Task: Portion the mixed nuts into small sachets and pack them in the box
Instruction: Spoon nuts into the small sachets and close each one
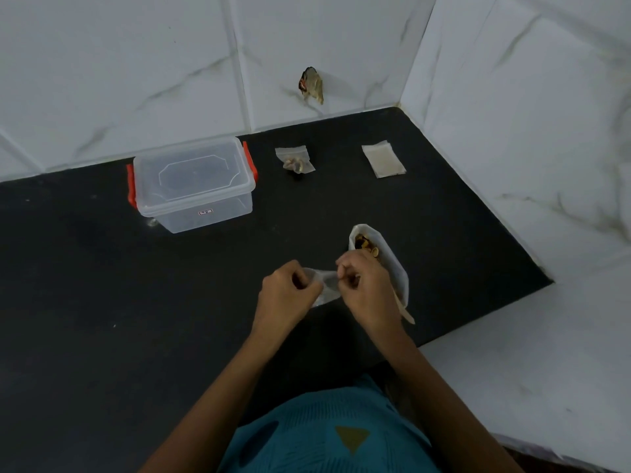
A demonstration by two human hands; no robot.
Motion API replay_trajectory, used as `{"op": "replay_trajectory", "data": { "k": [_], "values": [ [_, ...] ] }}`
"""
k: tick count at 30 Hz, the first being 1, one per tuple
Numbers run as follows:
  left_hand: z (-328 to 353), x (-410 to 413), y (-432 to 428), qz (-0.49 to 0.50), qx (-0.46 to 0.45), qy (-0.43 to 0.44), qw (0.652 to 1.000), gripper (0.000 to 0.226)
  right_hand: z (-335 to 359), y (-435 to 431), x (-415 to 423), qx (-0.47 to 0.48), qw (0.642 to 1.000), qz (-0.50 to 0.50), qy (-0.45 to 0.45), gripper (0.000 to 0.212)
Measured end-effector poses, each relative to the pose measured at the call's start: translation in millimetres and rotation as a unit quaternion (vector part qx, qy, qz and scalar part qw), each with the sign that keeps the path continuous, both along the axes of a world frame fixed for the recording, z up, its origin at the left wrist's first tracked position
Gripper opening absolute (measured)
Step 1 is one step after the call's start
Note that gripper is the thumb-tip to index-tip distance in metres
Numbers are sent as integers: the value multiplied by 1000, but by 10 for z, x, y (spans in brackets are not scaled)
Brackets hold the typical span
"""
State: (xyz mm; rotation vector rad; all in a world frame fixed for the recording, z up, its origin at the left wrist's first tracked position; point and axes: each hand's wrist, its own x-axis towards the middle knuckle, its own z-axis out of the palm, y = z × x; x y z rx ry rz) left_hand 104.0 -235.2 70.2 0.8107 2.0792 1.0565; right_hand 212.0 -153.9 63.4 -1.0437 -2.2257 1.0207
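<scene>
A small clear sachet (pixel 327 285) hangs between my two hands above the black counter (pixel 102 302). My left hand (pixel 286 295) pinches its left edge and my right hand (pixel 363 288) pinches its right edge. Just behind my right hand lies the open bag of mixed nuts (pixel 379 254), nuts showing at its mouth. A filled sachet (pixel 295 160) lies at the back of the counter. The clear box (pixel 193 186) with red clips stands at the back left, lid on.
A stack of empty sachets (pixel 384 158) lies at the back right. White marble-pattern tiled walls (pixel 512 131) close in the counter at the back and right. A torn patch (pixel 312 85) marks the back wall.
</scene>
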Motion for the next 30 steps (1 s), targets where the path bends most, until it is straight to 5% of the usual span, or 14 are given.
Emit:
{"op": "replay_trajectory", "data": {
  "k": [6, 14, 19, 21, 30],
  "values": [
    [65, -23, 55, -37, -52, 21, 998, 18, 21, 28, 17, 140, 988, -37, -54, 8],
    [91, -54, 32, -49, 70, 49, 995, 19, 164, 65, 93, 50, 998, -19, -45, 15],
    [-73, -21, 39, -164, 111, 121, 973, 94, 183, 22, 64, 94, 994, -12, -59, 21],
    [-175, 22, 68, -166, 123, 172, 963, 107, 208, 24, 66, 101, 993, -14, -56, 22],
    [-273, 242, 235, -78, 200, 225, 951, 75, 287, 0, 82, 112, 988, -3, -105, 23]
  ]
}}
